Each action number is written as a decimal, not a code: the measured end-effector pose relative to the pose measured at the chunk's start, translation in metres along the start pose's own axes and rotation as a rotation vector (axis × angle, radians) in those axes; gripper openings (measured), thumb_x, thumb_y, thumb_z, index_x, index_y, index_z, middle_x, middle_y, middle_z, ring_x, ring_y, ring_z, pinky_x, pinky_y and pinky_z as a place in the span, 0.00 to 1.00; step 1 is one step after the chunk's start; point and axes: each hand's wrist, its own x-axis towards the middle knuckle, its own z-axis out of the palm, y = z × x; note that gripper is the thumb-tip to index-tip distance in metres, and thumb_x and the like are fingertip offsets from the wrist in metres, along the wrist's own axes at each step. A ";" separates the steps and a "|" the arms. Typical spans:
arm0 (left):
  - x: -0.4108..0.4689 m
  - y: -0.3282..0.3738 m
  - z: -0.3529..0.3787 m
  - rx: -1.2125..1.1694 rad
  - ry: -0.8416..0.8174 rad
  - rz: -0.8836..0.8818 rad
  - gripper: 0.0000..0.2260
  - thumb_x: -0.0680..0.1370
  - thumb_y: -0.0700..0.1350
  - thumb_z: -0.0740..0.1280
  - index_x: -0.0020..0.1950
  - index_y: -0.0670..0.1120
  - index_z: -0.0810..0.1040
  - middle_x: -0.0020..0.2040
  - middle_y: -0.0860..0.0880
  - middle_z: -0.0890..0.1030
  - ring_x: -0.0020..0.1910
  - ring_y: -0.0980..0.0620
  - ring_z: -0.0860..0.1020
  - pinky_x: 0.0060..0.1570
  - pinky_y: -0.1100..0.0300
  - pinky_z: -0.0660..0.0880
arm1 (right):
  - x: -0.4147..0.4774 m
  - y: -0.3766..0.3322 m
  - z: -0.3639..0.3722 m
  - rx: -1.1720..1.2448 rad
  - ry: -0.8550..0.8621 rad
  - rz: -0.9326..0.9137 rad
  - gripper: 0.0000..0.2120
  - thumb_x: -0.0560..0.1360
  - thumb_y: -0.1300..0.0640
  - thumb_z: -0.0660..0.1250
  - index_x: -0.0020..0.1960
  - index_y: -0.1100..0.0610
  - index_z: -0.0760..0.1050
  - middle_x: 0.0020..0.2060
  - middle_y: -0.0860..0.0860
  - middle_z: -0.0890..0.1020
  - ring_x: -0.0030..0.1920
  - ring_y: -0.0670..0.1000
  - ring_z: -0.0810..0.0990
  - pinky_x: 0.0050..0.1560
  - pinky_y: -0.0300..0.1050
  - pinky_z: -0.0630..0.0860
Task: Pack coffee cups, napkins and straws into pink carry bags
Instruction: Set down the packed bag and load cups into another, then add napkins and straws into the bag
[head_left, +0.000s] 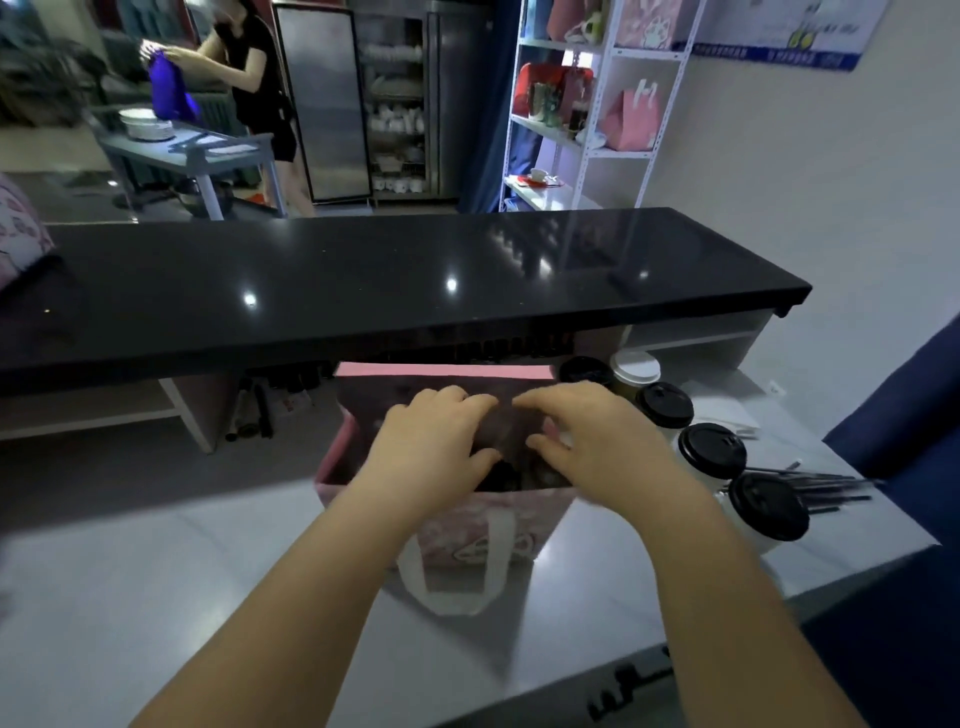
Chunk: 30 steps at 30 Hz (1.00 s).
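Right now, in the head view, both hands reach into the open mouth of a pink carry bag (498, 525) that stands on the pale worktop (208, 597), just below the overhang of a black counter (363, 280); the left hand (431, 441) and the right hand (582, 441) sit close together with fingers curled down over something dark inside, though whether either is clamped on anything I cannot tell, since the bag's interior is shadowed and blurred; the white handle (457, 582) flops down over the near face. Just to the right of the bag stand lidded coffee cups (711, 452), four with black lids and one white-lidded cup (635, 370) at the back; dark straws (821, 486) lie beside them; napkins are not clearly visible. The likely trouble: the right forearm passes near the closest cup, so a careless withdrawal could knock it over or off the worktop's edge; pressing down unevenly could also tip whatever stands inside, or buckle the bag's soft walls; the loose straws might roll away.
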 end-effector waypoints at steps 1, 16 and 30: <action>0.003 0.017 0.002 -0.007 0.014 0.006 0.24 0.78 0.56 0.64 0.73 0.55 0.66 0.63 0.52 0.74 0.61 0.48 0.72 0.58 0.48 0.72 | -0.010 0.009 -0.009 0.017 0.042 -0.001 0.17 0.75 0.55 0.70 0.63 0.49 0.77 0.56 0.46 0.81 0.59 0.49 0.75 0.59 0.48 0.73; 0.031 0.315 0.153 -0.083 -0.174 0.252 0.21 0.77 0.54 0.63 0.70 0.58 0.69 0.65 0.55 0.73 0.66 0.49 0.68 0.60 0.51 0.65 | -0.258 0.241 -0.070 0.084 0.000 0.458 0.18 0.75 0.56 0.70 0.63 0.45 0.76 0.59 0.40 0.77 0.62 0.42 0.67 0.60 0.43 0.71; 0.092 0.410 0.225 -0.050 -0.342 0.271 0.22 0.78 0.55 0.63 0.72 0.57 0.68 0.68 0.54 0.72 0.68 0.48 0.66 0.63 0.50 0.65 | -0.301 0.367 -0.056 0.165 -0.043 0.590 0.14 0.76 0.57 0.67 0.60 0.50 0.78 0.57 0.42 0.79 0.62 0.46 0.69 0.60 0.44 0.69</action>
